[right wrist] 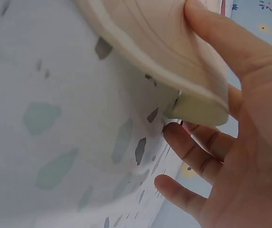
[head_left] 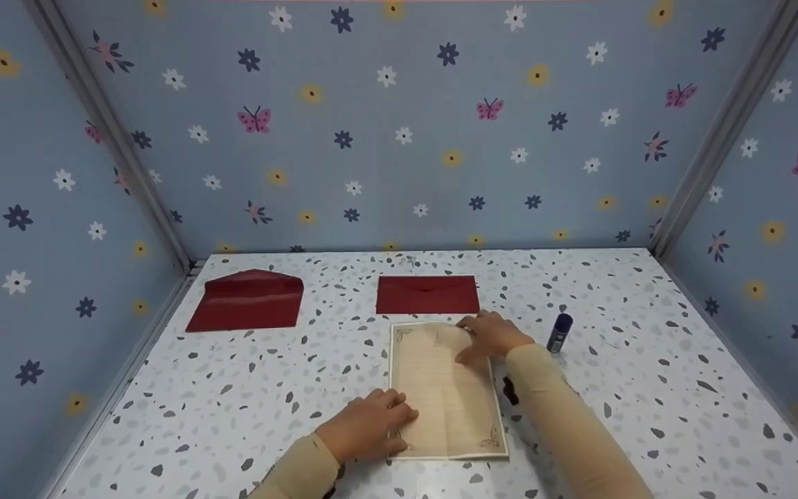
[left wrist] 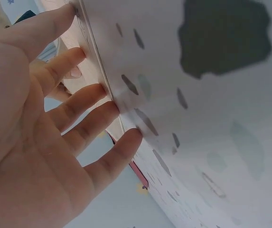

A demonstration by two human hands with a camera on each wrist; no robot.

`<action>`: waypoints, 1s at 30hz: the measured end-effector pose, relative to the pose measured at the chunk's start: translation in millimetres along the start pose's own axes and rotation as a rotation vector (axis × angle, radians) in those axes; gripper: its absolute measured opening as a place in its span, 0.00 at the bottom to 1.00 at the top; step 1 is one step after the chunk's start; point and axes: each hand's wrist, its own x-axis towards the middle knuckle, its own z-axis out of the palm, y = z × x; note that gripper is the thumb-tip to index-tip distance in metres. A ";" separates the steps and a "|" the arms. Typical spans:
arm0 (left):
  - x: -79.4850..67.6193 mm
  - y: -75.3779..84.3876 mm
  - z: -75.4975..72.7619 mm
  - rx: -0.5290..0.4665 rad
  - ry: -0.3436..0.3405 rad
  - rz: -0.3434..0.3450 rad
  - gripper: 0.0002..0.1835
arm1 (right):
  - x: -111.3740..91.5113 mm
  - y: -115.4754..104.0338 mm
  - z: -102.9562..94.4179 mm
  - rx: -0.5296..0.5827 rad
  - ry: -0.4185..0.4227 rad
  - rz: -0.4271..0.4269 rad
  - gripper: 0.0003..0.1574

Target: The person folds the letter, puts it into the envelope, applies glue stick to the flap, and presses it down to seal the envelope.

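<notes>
A cream sheet of paper [head_left: 444, 395] with a printed decorative border lies upright before me, a crease running down it. My left hand [head_left: 364, 424] rests at its lower left edge; in the left wrist view the fingers [left wrist: 86, 128] are spread and fairly straight, their tips along the paper's edge. At the upper right corner my right hand [head_left: 494, 336] pinches the sheet. The right wrist view shows the thumb [right wrist: 221, 35] on top and other fingers below the lifted, curling corner [right wrist: 200, 108]. Just beyond the sheet is a closed red envelope [head_left: 427, 296].
Another red envelope [head_left: 250, 305], its flap raised, lies at the back left. A small dark blue capped tube [head_left: 560, 333], resembling a glue stick, is right of my right hand. The speckled white table [head_left: 648, 388] is bounded by blue floral panels [head_left: 413, 166] at the back and sides.
</notes>
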 end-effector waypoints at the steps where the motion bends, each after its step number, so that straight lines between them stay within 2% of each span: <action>1: 0.0 0.1 0.0 -0.001 -0.003 -0.002 0.26 | 0.5 -0.4 1.1 -0.009 0.009 -0.007 0.45; 6: 0.3 -0.1 0.6 -0.004 0.001 -0.002 0.26 | -2.1 -5.8 0.6 -0.065 0.086 -0.083 0.43; 11: 0.4 -1.0 1.2 -0.010 0.007 -0.001 0.26 | -16.9 -14.8 -12.0 0.007 0.163 -0.164 0.29; 14: -0.2 -1.2 1.5 -0.015 0.010 -0.002 0.26 | -28.0 -17.8 -21.2 0.020 0.180 -0.223 0.26; 17: -0.8 -0.7 1.4 -0.018 0.007 -0.005 0.26 | -40.0 -18.7 -30.3 -0.017 0.170 -0.300 0.27; 21: -1.8 0.0 1.1 -0.007 0.004 0.002 0.26 | -58.7 -19.5 -40.5 -0.016 0.067 -0.388 0.21; 25: -3.2 -0.4 0.6 0.018 0.017 0.019 0.26 | -75.2 -20.8 -44.0 0.057 -0.103 -0.476 0.16; 27: -3.6 -1.1 0.3 0.032 0.023 0.027 0.27 | -79.3 -20.6 -42.1 0.092 -0.190 -0.510 0.20; 30: -4.0 -2.1 0.9 0.044 0.024 0.029 0.27 | -80.9 -19.0 -35.3 0.095 -0.312 -0.513 0.26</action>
